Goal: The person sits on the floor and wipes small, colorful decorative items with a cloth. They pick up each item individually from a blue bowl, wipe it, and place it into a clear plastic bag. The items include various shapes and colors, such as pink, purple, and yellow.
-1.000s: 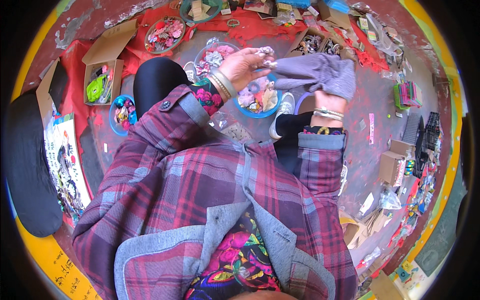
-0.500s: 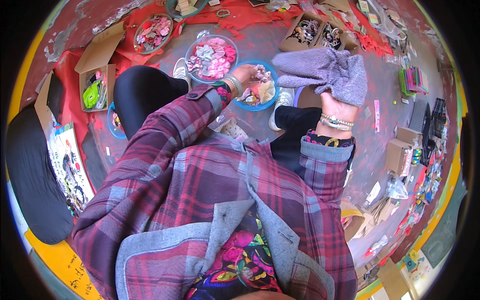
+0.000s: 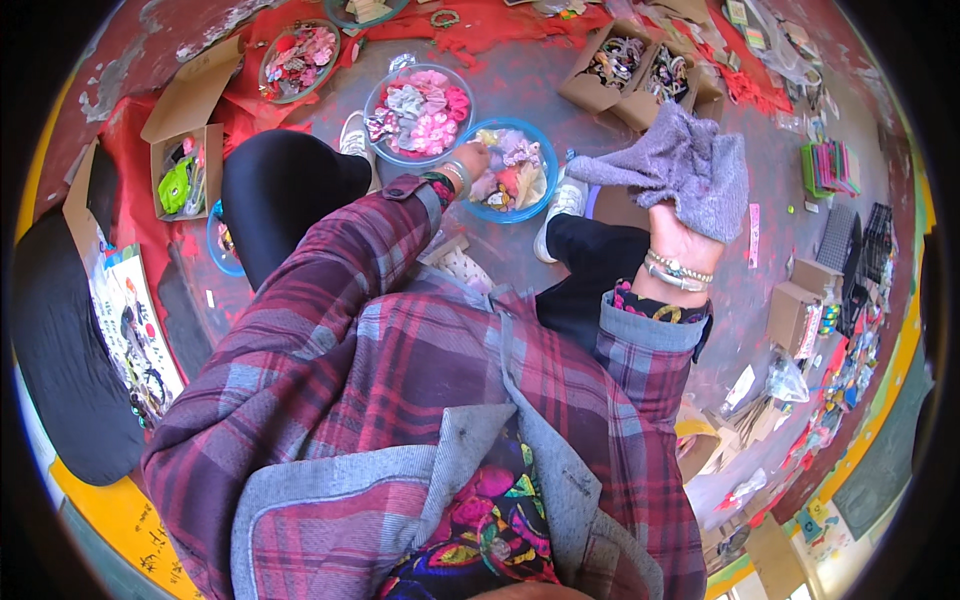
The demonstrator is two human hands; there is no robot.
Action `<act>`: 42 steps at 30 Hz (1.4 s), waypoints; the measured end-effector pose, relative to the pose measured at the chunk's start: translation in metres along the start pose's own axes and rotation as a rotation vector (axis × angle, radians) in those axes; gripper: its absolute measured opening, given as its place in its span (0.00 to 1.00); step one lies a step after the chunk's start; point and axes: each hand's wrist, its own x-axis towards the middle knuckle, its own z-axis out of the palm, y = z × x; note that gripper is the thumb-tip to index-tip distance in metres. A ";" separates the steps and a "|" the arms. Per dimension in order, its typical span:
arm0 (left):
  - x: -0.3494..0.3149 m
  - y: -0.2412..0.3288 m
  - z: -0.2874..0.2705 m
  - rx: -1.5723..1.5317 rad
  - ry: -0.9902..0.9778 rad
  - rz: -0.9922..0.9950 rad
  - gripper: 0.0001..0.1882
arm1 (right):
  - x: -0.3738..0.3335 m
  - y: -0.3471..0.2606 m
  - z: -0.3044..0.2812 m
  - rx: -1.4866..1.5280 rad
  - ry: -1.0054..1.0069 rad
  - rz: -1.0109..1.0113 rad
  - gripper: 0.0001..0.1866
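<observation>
My right hand holds up a fuzzy grey-purple cloth that covers its fingers, with a loose end hanging to the left. At the left rim of a blue-edged round basin, my left hand is closed; what its fingers grip, if anything, is hidden. Pastel fabric hair scrunchies and a cream and orange fabric piece lie inside the basin. Just beyond my left hand, a clear round basin holds pink, grey and white scrunchies.
Past the blue-edged basin stand open cardboard boxes of hair bands. Another basin with pink and red pieces is at the far left. A box with a green item stands left of my knee. A green basket is at right.
My left hand has pulled back from over the blue-edged basin to its left rim, and the scrunchie it held lies among the others. The cloth has dropped slightly and hangs more bunched.
</observation>
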 end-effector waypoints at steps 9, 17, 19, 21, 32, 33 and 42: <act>0.031 -0.022 -0.020 0.056 0.291 -0.157 0.13 | -0.008 -0.011 0.013 -0.032 -0.047 -0.050 0.22; 0.072 -0.025 -0.046 -0.007 0.318 -0.279 0.16 | -0.008 0.003 0.021 0.134 -0.297 0.171 0.25; 0.078 -0.011 -0.049 -0.007 0.234 -0.327 0.23 | -0.008 0.006 0.012 0.078 -0.215 0.105 0.24; 0.086 -0.003 -0.047 -0.009 0.268 -0.339 0.24 | -0.012 0.005 0.010 0.049 -0.210 0.101 0.24; 0.114 -0.048 -0.035 -0.261 0.374 -0.225 0.22 | -0.001 0.008 0.004 -0.092 0.051 -0.060 0.21; 0.110 -0.049 -0.041 -0.417 0.350 -0.236 0.22 | 0.003 0.008 0.007 -0.105 0.059 -0.078 0.20; 0.033 0.001 -0.119 -1.654 -0.022 -0.166 0.24 | -0.010 0.021 0.031 -0.314 -0.068 -0.275 0.14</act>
